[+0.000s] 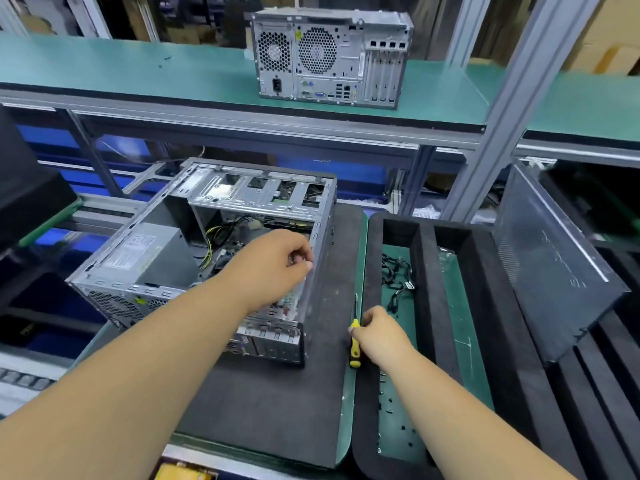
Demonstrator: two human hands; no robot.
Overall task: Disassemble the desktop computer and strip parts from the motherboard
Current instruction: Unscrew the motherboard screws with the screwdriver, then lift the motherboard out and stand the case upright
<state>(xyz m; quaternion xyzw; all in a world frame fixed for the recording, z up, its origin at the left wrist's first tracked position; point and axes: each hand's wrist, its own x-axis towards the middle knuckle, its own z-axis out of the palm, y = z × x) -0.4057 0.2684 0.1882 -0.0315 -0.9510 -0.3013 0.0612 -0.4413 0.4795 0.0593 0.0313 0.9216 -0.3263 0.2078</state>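
Observation:
An opened grey desktop case (194, 244) lies on its side on a dark foam mat (277, 403). Its power supply (145, 254) sits at the left, with yellow and black cables (221, 233) beside it; the motherboard is mostly hidden behind my arm. My left hand (273, 265) reaches over the case and its curled fingers rest against the right wall's top edge (322, 237); whether they pinch something I cannot make out. My right hand (377, 334) grips a yellow and black screwdriver (354, 344) lying on the mat just right of the case.
A black foam tray (426, 271) on the right holds black cables (398, 278) and small screws (394, 414). A dark side panel (550, 268) leans at the far right. A second closed computer case (329, 57) stands on the green upper shelf (138, 77).

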